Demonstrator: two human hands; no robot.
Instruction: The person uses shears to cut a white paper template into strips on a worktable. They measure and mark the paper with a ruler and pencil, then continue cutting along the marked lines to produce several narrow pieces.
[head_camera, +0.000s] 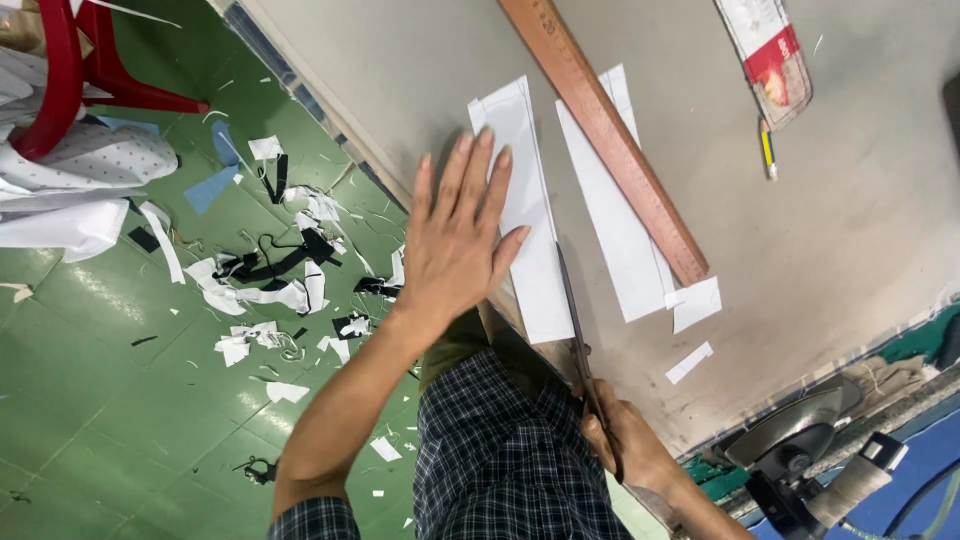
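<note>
My left hand (455, 235) lies flat, fingers spread, on the grey table, pressing the near edge of a long white fabric strip (525, 170). My right hand (625, 440) grips the handles of a pair of scissors (577, 325), whose blades run along the right edge of that strip near its lower end. A second white strip (615, 225) lies beside it, partly under a long wooden ruler (605, 130).
Small white offcuts (695, 303) lie by the ruler's end. A pencil (767, 152) and a printed packet (768, 55) sit further along the table (850, 220). An iron (790, 425) rests at the table edge. Fabric scraps (265, 280) litter the green floor; a red chair (70, 60) stands there.
</note>
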